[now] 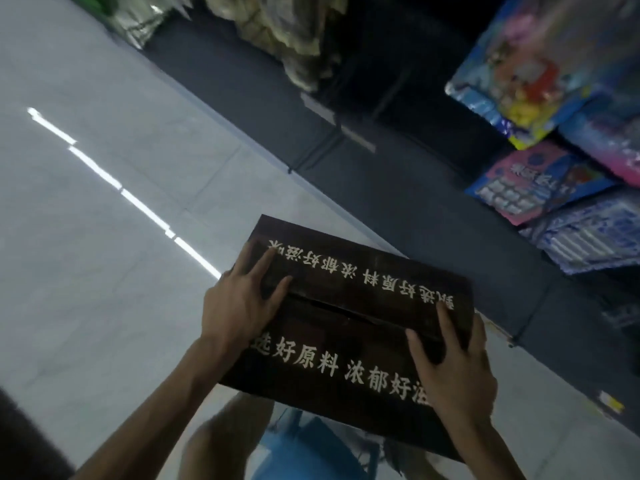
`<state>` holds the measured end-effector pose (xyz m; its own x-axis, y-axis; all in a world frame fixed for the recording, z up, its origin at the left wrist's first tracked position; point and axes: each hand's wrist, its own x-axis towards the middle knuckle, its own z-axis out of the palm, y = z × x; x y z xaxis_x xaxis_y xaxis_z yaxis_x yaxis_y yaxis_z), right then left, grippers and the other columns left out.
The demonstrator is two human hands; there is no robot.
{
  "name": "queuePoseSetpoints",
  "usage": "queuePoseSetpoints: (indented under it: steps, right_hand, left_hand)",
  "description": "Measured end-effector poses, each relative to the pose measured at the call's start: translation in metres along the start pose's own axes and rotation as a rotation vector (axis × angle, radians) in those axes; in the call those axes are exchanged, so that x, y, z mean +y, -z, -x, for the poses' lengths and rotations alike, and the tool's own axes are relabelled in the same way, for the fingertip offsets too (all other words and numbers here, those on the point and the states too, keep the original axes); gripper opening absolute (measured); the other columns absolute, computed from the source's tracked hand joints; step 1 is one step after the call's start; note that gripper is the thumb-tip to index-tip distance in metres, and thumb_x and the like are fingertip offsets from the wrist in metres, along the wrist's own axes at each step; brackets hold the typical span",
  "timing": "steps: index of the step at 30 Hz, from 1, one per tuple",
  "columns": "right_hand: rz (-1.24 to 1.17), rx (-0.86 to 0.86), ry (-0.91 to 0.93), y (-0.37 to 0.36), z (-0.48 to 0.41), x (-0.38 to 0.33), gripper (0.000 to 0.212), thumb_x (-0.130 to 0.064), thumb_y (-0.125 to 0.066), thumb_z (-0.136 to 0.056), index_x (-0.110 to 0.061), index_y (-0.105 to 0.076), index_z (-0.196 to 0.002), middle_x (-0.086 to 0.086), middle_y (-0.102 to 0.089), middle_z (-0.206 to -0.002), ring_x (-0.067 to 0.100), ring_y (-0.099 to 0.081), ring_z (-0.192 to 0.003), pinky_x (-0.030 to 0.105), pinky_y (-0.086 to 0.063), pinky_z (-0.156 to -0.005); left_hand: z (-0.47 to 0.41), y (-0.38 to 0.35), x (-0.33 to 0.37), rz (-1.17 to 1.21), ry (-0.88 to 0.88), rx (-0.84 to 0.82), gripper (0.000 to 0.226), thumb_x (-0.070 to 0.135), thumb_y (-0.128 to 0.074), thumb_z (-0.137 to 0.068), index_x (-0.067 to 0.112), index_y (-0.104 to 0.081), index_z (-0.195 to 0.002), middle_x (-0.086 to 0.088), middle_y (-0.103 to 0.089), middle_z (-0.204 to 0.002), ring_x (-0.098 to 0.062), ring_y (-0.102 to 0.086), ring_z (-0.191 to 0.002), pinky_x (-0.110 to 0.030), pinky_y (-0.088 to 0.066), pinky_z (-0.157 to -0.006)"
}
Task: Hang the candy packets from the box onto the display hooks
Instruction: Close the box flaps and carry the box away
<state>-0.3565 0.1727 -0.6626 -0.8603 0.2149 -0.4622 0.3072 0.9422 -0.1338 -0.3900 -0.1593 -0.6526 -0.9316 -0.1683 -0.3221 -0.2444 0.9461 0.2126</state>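
Pressing straight fingers [264, 268] on the flaps of the box [349, 344], the left hand [237, 306] and right hand [457, 372] sit at opposite edges, pale floor [104, 258] spreading beyond the left hand.

A shop aisle: bright printed packets [540, 74] crowd a display at the upper right, bagged goods [294, 36] at the top, over a dark shelf base [381, 188] and pale tiled floor [86, 202].

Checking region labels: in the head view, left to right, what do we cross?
Light streak on the floor → left hand, flat on the box's left end → dark box, flaps down → right hand on its right end → blue-and-pink packets at far right.
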Motion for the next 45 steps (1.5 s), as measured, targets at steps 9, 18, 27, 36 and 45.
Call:
queuePoseSetpoints:
  steps: [9,18,27,36,45]
  right_hand:
    - [0.017,0.033,0.424,0.184,0.044,-0.302,0.082,-0.085,-0.038,-0.086,-0.054,-0.022,-0.16,0.003,-0.002,-0.173,0.04,-0.028,-0.154,0.057,-0.043,-0.111]
    - [0.104,0.193,0.731,0.322,0.122,-0.591,0.082,-0.09,-0.037,-0.087,-0.053,-0.025,-0.159,0.005,-0.003,-0.173,0.043,-0.043,-0.144,0.053,-0.045,-0.111]
    - [-0.012,0.291,0.947,0.394,0.164,-0.843,0.089,-0.094,-0.046,-0.077,-0.048,-0.044,-0.153,0.006,-0.021,-0.171,0.039,-0.047,-0.142,0.054,-0.047,-0.109]
    - [-0.184,0.286,1.012,0.412,0.162,-1.09,0.087,-0.091,-0.055,-0.077,-0.047,-0.048,-0.151,0.015,-0.037,-0.161,0.042,-0.048,-0.141,0.053,-0.042,-0.112]
    - [-0.114,0.267,1.162,0.431,0.214,-1.355,0.092,-0.096,-0.049,-0.076,-0.048,-0.043,-0.153,0.016,-0.036,-0.16,0.044,-0.05,-0.137,0.053,-0.045,-0.109]
  left_hand:
    - [0.039,0.253,-0.178,0.153,0.343,0.281,0.067,0.073,-0.039,-0.099,0.042,-0.037,-0.158,0.013,-0.024,-0.17,-0.029,-0.066,-0.122,-0.042,-0.058,-0.083]
    - [0.075,0.468,-0.339,0.268,0.564,0.526,0.063,0.071,-0.039,-0.101,0.04,-0.042,-0.155,0.012,-0.029,-0.168,-0.033,-0.066,-0.123,-0.045,-0.056,-0.089]
    - [0.055,0.623,-0.489,0.257,0.689,0.741,0.063,0.071,-0.035,-0.101,0.035,-0.046,-0.151,0.005,-0.037,-0.163,-0.035,-0.067,-0.118,-0.047,-0.053,-0.091]
    - [-0.024,0.771,-0.654,0.176,0.75,0.853,0.063,0.069,-0.041,-0.1,0.033,-0.048,-0.152,0.002,-0.036,-0.165,-0.039,-0.065,-0.122,-0.048,-0.053,-0.093]
    - [-0.068,0.899,-0.85,0.166,0.895,0.917,0.061,0.068,-0.04,-0.1,0.034,-0.049,-0.15,0.002,-0.033,-0.167,-0.042,-0.062,-0.126,-0.055,-0.047,-0.104]
